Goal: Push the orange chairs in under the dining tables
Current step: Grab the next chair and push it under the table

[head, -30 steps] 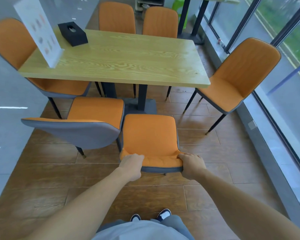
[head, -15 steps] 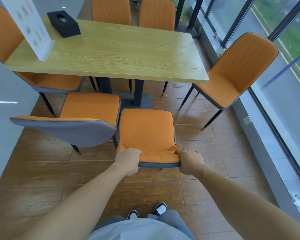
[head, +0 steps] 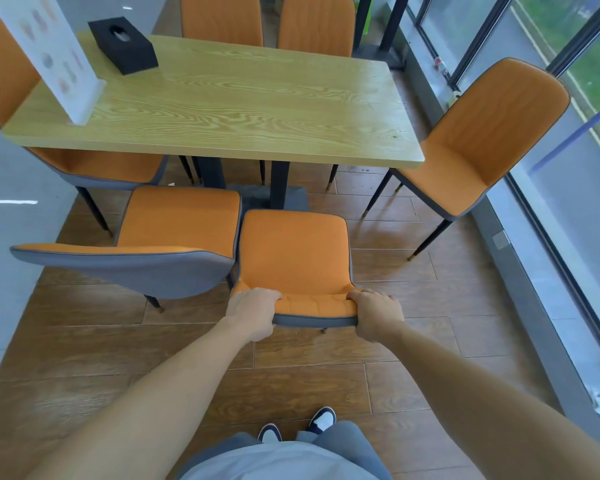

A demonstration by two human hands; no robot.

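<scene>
I see bright, soft daylight entering through the windows right of my hands; glare streaks the table ahead; edges bow, wide-angle.

Orange chair, grey-backed, stood upright at six o'clock of the wooden dining table, seat not yet under the top, touching a second orange chair at its nine o'clock.
</scene>
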